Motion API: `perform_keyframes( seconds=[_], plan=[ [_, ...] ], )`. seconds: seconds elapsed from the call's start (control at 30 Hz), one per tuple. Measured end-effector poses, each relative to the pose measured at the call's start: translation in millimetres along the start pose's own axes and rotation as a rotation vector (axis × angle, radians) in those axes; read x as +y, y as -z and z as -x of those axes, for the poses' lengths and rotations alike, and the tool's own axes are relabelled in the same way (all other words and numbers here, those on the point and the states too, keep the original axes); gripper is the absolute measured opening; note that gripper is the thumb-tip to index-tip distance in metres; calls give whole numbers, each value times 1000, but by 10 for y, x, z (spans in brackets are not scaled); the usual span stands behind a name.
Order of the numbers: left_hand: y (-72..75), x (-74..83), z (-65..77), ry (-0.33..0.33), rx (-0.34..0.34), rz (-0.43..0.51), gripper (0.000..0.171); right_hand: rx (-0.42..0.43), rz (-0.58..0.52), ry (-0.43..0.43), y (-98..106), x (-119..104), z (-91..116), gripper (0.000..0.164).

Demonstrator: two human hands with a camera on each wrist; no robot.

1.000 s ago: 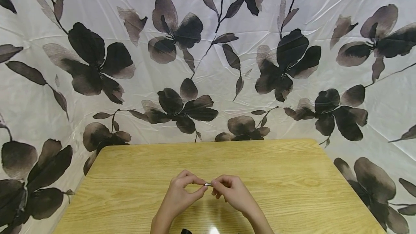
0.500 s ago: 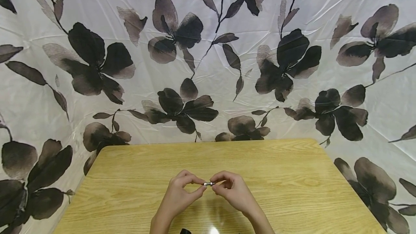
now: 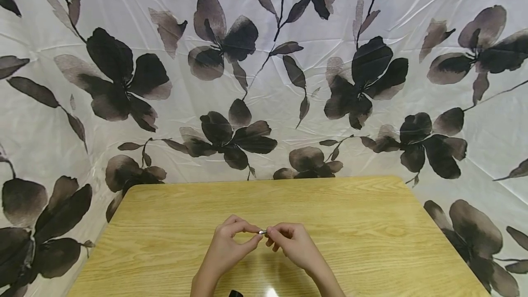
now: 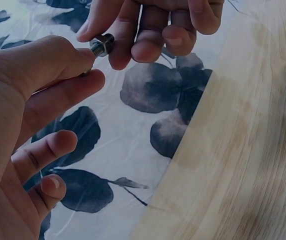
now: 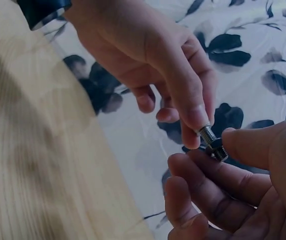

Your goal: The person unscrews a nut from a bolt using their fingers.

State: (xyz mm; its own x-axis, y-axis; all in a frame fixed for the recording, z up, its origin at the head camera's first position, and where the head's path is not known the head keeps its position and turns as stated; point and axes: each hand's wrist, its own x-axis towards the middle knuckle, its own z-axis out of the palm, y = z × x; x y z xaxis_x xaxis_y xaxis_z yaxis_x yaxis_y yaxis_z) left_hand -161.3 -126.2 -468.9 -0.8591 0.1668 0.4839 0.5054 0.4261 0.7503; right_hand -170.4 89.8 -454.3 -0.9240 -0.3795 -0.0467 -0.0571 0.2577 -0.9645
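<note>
Silvery metal: I judge the bolt (image 5: pixel 207 133) light, rigid, slippery; my left hand (image 3: pixel 226 243) pinches its end, fingers of my right hand (image 3: pixel 296 244) the nut (image 5: pixel 216 144), likely the surest hold.

Bright head view, white glare low on the tabletop (image 3: pixel 363 223); 2 dim, bluish wrist views

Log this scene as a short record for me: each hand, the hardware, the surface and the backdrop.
Left hand: pinches one end of the bolt between thumb and finger
Right hand: thumb and fingers at the nut
Hardware: metal nut around the threaded bolt, some thread exposed between nut and left fingertips
Surface: wood-grain table, below the hands
Backdrop: pale cloth with dark floral print
</note>
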Motion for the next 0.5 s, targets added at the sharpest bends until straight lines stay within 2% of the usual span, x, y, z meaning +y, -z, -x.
perform_keyframes(
  seconds=[0.17, 0.5],
  plan=[
    [-2, 7, -2, -17, 2, -8, 24, -4, -11, 18, 3, -20, 11, 29],
    [-14, 5, -8, -2, -3, -5, 26, 5, -22, 60, 4, -18, 18, 22]
  ],
)
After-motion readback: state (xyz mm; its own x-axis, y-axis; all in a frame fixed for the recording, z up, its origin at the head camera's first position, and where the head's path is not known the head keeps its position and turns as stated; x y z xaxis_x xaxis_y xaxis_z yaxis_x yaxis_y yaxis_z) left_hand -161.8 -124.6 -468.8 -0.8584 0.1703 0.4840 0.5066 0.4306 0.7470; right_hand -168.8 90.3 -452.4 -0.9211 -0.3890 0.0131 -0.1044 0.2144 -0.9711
